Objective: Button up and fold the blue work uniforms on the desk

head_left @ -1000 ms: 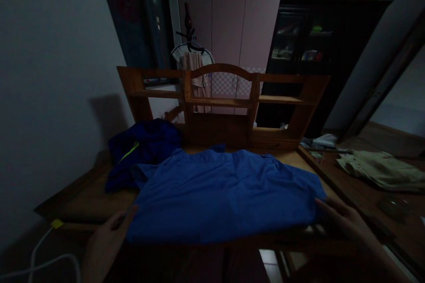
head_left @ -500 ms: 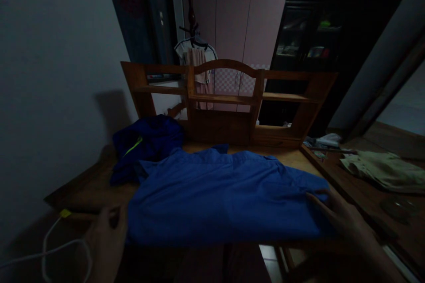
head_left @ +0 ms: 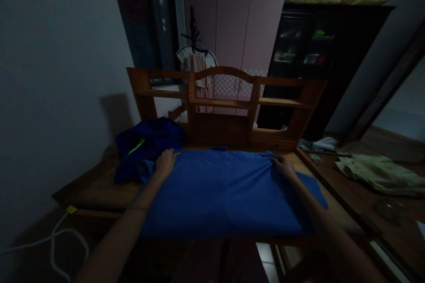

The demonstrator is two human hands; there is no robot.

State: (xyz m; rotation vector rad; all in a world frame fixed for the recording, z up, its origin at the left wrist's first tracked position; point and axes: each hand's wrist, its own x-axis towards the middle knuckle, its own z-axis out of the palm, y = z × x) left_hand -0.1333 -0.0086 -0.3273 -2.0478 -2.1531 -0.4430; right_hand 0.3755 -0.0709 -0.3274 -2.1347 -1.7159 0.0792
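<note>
A blue shirt [head_left: 226, 194] lies spread over the wooden desk, its near part reaching the front edge. My left hand [head_left: 165, 162] is closed on the shirt's far left corner, thumb and fingers pinching the cloth. On the far right corner my right hand [head_left: 283, 166] grips the fabric in the same way, and creases run from it toward the middle. One sleeve-like flap sticks out to the right of my right forearm. Just beyond my left hand sits a crumpled dark blue garment [head_left: 149, 141] with a yellow-green stripe.
A wooden shelf unit [head_left: 221, 104] stands along the desk's back. At the left front corner is a yellow tag or plug [head_left: 71, 209] near a white cable [head_left: 66, 232]. A pale green cloth [head_left: 381, 172] lies on the surface to the right, by a round glass-like object [head_left: 392, 210].
Both hands have moved from the shirt's near sides to its far corners and closed on the cloth. The shirt's far edge is now straighter and its surface smoother.
</note>
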